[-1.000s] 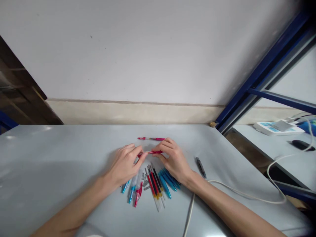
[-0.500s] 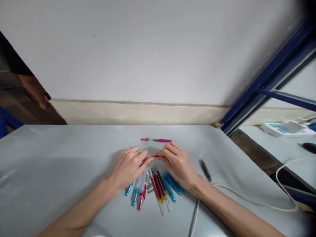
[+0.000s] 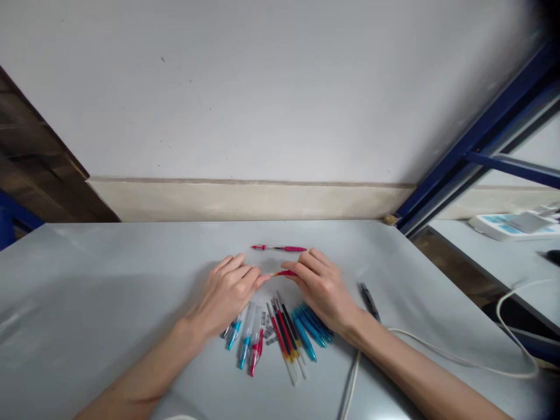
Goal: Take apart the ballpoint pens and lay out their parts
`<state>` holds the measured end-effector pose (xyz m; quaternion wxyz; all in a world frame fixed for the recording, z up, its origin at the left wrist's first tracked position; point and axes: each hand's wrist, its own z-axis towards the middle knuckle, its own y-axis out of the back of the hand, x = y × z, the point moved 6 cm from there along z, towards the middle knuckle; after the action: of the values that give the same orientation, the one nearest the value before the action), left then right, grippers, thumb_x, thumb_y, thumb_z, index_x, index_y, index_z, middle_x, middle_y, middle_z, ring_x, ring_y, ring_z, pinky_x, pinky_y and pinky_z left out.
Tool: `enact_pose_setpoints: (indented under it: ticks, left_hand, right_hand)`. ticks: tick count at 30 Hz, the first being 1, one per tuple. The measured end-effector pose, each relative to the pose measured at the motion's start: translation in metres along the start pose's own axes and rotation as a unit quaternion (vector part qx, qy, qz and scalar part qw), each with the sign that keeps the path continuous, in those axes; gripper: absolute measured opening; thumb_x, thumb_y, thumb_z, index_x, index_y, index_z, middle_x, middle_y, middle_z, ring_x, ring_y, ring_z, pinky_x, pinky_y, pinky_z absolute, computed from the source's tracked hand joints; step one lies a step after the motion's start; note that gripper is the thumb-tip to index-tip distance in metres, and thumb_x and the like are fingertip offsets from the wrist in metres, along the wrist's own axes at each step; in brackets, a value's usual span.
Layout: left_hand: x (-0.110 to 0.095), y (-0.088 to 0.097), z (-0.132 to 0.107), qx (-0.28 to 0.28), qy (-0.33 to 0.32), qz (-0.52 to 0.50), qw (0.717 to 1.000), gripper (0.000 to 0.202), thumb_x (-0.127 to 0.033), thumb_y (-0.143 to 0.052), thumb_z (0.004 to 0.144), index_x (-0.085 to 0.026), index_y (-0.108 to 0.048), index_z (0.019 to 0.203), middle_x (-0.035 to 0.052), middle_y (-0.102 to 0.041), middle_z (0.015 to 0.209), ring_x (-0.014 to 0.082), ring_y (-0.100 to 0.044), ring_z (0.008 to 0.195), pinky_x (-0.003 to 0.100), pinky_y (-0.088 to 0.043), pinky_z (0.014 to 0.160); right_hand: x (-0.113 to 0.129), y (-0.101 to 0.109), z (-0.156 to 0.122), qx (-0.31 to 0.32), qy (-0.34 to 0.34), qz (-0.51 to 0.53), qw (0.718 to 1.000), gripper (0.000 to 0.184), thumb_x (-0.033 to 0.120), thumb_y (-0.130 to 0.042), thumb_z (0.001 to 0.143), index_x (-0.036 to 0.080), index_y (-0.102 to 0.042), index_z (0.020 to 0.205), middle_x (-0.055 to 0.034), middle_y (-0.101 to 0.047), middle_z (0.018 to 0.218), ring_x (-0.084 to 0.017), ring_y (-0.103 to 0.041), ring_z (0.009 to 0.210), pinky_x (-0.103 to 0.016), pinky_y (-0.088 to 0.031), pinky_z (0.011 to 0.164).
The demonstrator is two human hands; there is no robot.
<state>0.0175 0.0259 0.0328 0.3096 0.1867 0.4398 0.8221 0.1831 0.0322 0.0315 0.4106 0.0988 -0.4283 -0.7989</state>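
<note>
My left hand [image 3: 231,289] pinches one end of a thin ink refill, largely covered by its fingers. My right hand [image 3: 321,286] closes around a red pen barrel [image 3: 287,273] at the other end, and a yellowish stretch of the refill [image 3: 275,274] shows between the hands. Behind them lies a red pen [image 3: 280,248] with a clear middle. Below are clear pen barrels with blue tips [image 3: 246,341], another with a red tip [image 3: 256,353], several red and black refills [image 3: 284,329] and blue pen barrels [image 3: 306,332] beside my right wrist.
Small clear-grey pen parts [image 3: 269,332] lie among the barrels. A dark pen [image 3: 370,301] rests right of my right forearm, near a white cable [image 3: 459,363]. A blue metal frame [image 3: 437,169] stands at right; a white device [image 3: 503,227] sits on the surface beyond.
My hands have drawn slightly apart, and more of the red piece and yellowish refill shows between them. The person's arm at far left has gone out of view.
</note>
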Motion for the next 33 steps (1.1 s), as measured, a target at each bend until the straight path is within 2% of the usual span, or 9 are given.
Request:
enact_pose_setpoints:
  ticks: [3,5,8,13,16,23,28,30,33]
  left_hand:
    - [0.002,-0.002,-0.003,0.02,-0.002,-0.021,1.0,0.024,-0.007,-0.041,0.099,-0.015,-0.063,0.107,0.0053,-0.064,0.084,0.0212,-0.054,0.081,0.034,-0.043,0.071]
    - [0.001,-0.004,-0.005,0.042,-0.01,-0.04,0.998,0.048,0.005,-0.036,0.09,-0.015,-0.056,0.128,0.0075,-0.065,0.095,0.0226,-0.058,0.091,0.035,-0.047,0.076]
    - [-0.002,-0.005,-0.007,0.054,-0.002,-0.078,0.995,0.065,0.009,-0.033,0.082,-0.018,-0.049,0.138,0.0082,-0.063,0.104,0.0216,-0.06,0.096,0.034,-0.05,0.078]
    - [-0.008,-0.004,-0.004,0.035,0.016,-0.057,0.998,0.02,-0.019,-0.043,0.102,-0.02,-0.061,0.109,0.0035,-0.061,0.09,0.0185,-0.061,0.081,0.032,-0.045,0.068]
    - [-0.006,-0.006,-0.004,0.044,0.016,-0.028,0.999,0.025,-0.024,-0.042,0.105,-0.02,-0.06,0.088,0.001,-0.057,0.08,0.0162,-0.058,0.072,0.03,-0.04,0.063]
    - [0.033,-0.008,-0.01,0.047,0.125,-0.049,0.99,0.025,-0.004,-0.042,0.092,-0.02,-0.06,0.084,0.0013,-0.06,0.081,0.0155,-0.057,0.074,0.028,-0.036,0.064]
    - [0.044,-0.014,-0.015,0.016,0.184,-0.122,0.975,0.023,-0.014,-0.045,0.097,-0.02,-0.061,0.082,-0.0008,-0.062,0.08,0.0135,-0.056,0.072,0.026,-0.037,0.066]
    - [0.043,-0.017,-0.015,0.017,0.192,-0.14,0.971,0.023,-0.018,-0.046,0.099,-0.02,-0.061,0.081,-0.0008,-0.063,0.079,0.0136,-0.056,0.072,0.026,-0.037,0.067]
    - [0.044,-0.02,-0.014,0.019,0.195,-0.154,0.968,0.024,-0.021,-0.046,0.099,-0.02,-0.061,0.08,-0.0003,-0.063,0.078,0.0141,-0.056,0.071,0.027,-0.038,0.068]
  right_hand:
    - [-0.003,0.001,0.002,0.006,-0.008,0.023,1.0,0.031,0.002,-0.041,0.1,0.018,-0.066,0.107,-0.009,-0.062,0.091,-0.023,-0.05,0.087,-0.035,-0.046,0.074]
    - [-0.002,0.001,0.003,0.019,-0.002,0.04,0.999,0.039,-0.002,-0.034,0.099,0.019,-0.063,0.114,-0.0104,-0.063,0.1,-0.023,-0.053,0.094,-0.037,-0.049,0.079]
    - [0.001,0.001,0.004,0.038,-0.005,0.053,0.998,0.037,0.002,-0.034,0.101,0.019,-0.061,0.119,-0.0106,-0.063,0.101,-0.024,-0.055,0.096,-0.039,-0.05,0.082]
    - [0.008,0.0,0.004,0.051,0.012,0.07,0.996,0.021,0.018,-0.045,0.105,0.017,-0.065,0.105,-0.0086,-0.061,0.089,-0.022,-0.053,0.085,-0.036,-0.049,0.076]
    - [0.004,-0.002,0.004,0.074,0.023,0.081,0.994,0.023,0.019,-0.043,0.105,0.016,-0.065,0.106,-0.0094,-0.061,0.091,-0.022,-0.054,0.086,-0.036,-0.048,0.077]
    - [-0.023,0.011,0.006,0.024,-0.053,0.084,0.995,0.017,0.018,-0.045,0.103,0.018,-0.062,0.1,-0.0086,-0.061,0.093,-0.022,-0.055,0.087,-0.034,-0.046,0.079]
    - [-0.015,0.011,0.002,0.034,-0.092,0.106,0.99,0.026,0.023,-0.043,0.104,0.019,-0.057,0.082,0.0,-0.051,0.069,-0.013,-0.043,0.059,-0.027,-0.036,0.059]
    - [-0.004,0.005,0.001,0.077,-0.066,0.117,0.988,0.032,0.027,-0.042,0.106,0.019,-0.057,0.078,0.0023,-0.047,0.063,-0.012,-0.038,0.053,-0.026,-0.032,0.055]
    - [0.017,-0.003,-0.001,0.14,0.031,0.141,0.98,0.032,0.031,-0.044,0.107,0.018,-0.064,0.086,-0.0018,-0.056,0.074,-0.013,-0.05,0.063,-0.025,-0.037,0.06]
